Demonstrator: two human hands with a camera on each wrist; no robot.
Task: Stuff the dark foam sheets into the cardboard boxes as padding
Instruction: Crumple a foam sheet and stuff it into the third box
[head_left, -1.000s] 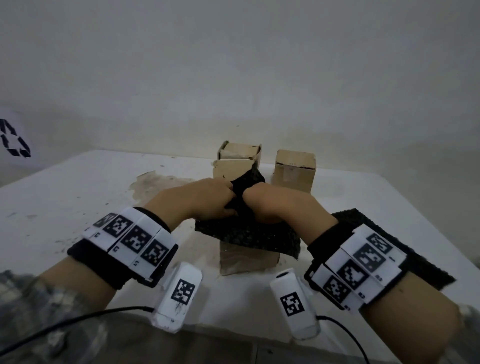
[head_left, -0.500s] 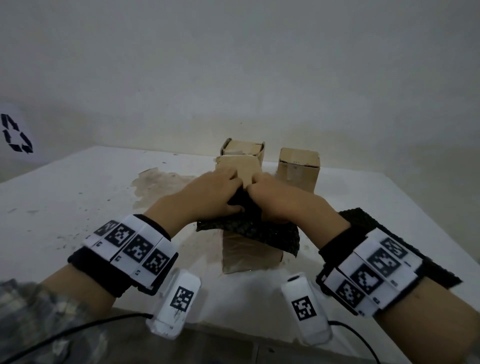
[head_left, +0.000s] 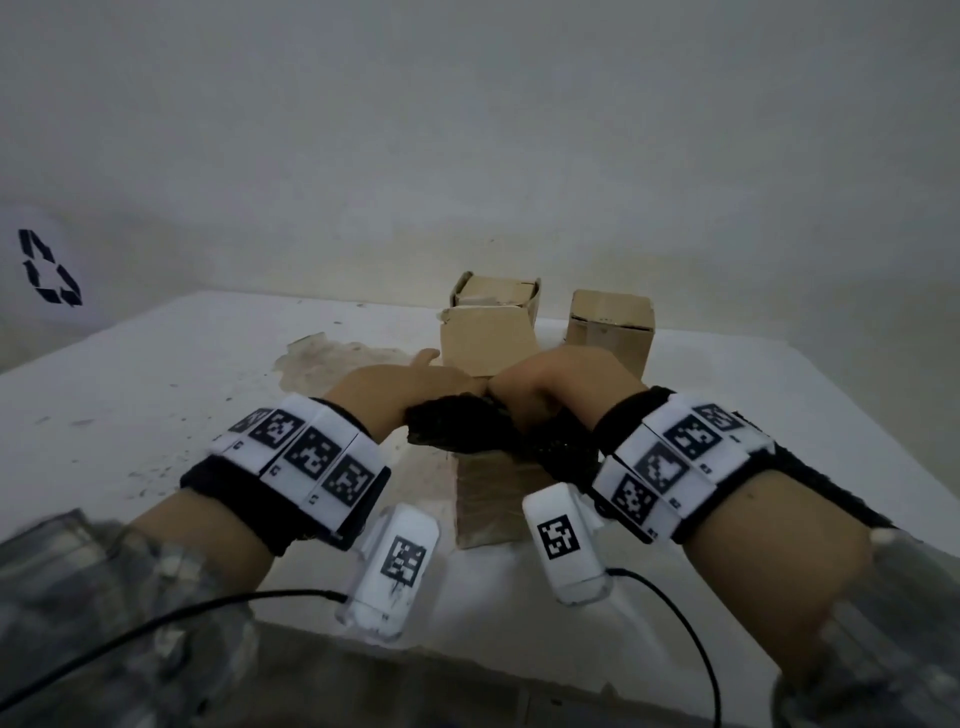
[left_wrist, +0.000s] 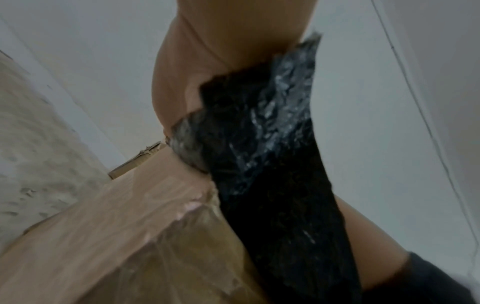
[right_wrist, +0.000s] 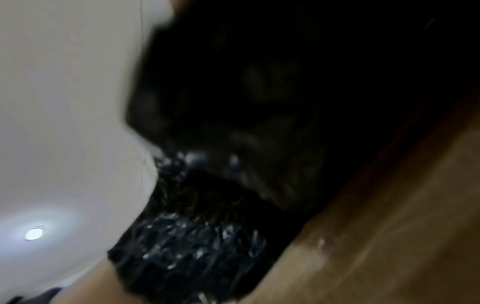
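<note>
A dark foam sheet (head_left: 457, 428) is bunched over the open top of the nearest cardboard box (head_left: 488, 504) at the table's middle. My left hand (head_left: 410, 384) and right hand (head_left: 556, 379) meet above it and grip the foam, knuckles bent downward into the box mouth; the fingertips are hidden. The box's rear flap (head_left: 485, 338) stands up behind the hands. In the left wrist view the foam sheet (left_wrist: 272, 144) runs across my left hand (left_wrist: 207, 61) and over the box (left_wrist: 130, 236) corner. The right wrist view is mostly foam sheet (right_wrist: 207, 246) against the box (right_wrist: 389, 226) wall.
Two more cardboard boxes stand behind, one at centre back (head_left: 496, 291) and one at back right (head_left: 610, 325). Another dark foam sheet (head_left: 815, 488) lies on the white table (head_left: 130, 395) under my right forearm. A brown stain (head_left: 337, 358) marks the table left of the boxes.
Both hands have moved forward and down, pressing the foam from a raised, draped sheet into the mouth of the near box. Less foam hangs over the box's front.
</note>
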